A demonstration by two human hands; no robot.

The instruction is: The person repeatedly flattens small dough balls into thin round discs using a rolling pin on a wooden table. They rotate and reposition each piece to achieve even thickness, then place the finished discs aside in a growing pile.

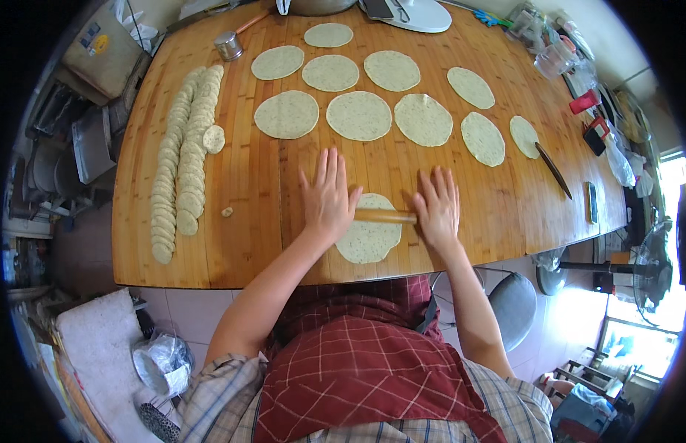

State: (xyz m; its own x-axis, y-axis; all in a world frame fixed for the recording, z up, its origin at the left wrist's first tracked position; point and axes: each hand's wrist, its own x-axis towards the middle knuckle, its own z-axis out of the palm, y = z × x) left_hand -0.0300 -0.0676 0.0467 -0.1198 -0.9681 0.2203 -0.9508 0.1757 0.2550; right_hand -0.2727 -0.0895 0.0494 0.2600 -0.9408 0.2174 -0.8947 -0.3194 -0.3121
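A wooden rolling pin (385,216) lies across a thin round of speckled dough (368,243) near the table's front edge. Flat on the pin's left end rests my left hand (330,196), its fingers extended and thumb apart. My right hand (439,206) lies likewise over the right end, palm down. Beyond my hands, several rolled dough rounds (359,116) are spread on the wooden table (248,166). Two long rows of overlapping small dough discs (164,188) run along the left, with one loose disc (214,139) against them. A small dough scrap (227,212) sits between the rows and my left hand.
A metal cup (229,46) stands at the back left. At the right, a dark pointed tool (554,170) touches a dough round, with a phone (591,202) farther right. Plastic jars (555,60) crowd the back right; a stool (513,310) and fan (653,271) stand beyond the front edge.
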